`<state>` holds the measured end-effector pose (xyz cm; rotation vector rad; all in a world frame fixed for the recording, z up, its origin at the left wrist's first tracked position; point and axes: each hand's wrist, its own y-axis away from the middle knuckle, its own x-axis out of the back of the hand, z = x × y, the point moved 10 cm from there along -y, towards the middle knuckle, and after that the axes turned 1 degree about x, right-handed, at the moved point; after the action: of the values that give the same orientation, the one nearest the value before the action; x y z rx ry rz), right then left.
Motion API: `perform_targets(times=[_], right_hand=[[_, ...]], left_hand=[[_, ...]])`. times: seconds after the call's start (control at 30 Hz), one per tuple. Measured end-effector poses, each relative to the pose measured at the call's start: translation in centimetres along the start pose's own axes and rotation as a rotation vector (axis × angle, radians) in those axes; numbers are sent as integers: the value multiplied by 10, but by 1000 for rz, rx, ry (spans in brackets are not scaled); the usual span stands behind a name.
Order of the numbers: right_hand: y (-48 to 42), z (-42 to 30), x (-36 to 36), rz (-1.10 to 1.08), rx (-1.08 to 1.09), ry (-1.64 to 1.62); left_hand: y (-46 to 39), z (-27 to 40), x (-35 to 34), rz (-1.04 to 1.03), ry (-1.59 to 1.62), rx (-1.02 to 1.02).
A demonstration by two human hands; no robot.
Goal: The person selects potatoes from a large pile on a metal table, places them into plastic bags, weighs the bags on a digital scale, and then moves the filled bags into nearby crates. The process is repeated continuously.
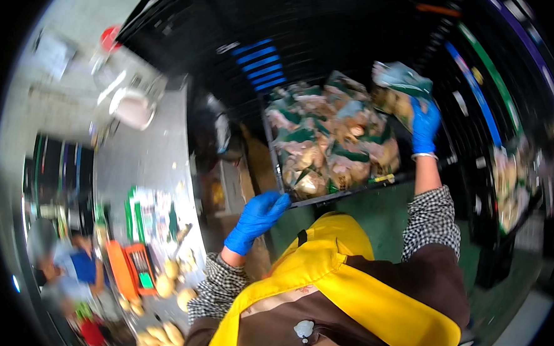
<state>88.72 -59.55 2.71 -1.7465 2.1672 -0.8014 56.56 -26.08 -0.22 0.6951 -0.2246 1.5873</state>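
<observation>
A black plastic crate [277, 166] in front of me holds several clear bags of potatoes [348, 162] with green printed bands. My right hand [425, 124], in a blue glove, grips one bag of potatoes [396, 92] at the crate's right side. In a matching glove, my left hand [260, 217] is at the crate's near left corner, fingers closed around the rim.
Stacked black crates with coloured strips [478, 103] stand to the right, bagged produce beside them. Left is a steel table [141, 166] with an orange scale [131, 268], loose potatoes [165, 284] and printed bags [152, 218]. People are at the lower left.
</observation>
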Motion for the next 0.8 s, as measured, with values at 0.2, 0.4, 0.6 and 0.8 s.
perform_targets(times=[0.2, 0.4, 0.6, 0.8], right_hand=[[5, 226, -47, -570, 536, 1379], [-54, 221, -110, -511, 447, 1410], [-41, 26, -224, -191, 650, 891], [273, -271, -386, -1204, 598, -263]], left_hand=[[79, -82, 31, 195, -137, 332], [190, -125, 31, 344, -66, 606], [373, -173, 33, 1036, 171, 784], [560, -206, 4, 1827, 118, 728]])
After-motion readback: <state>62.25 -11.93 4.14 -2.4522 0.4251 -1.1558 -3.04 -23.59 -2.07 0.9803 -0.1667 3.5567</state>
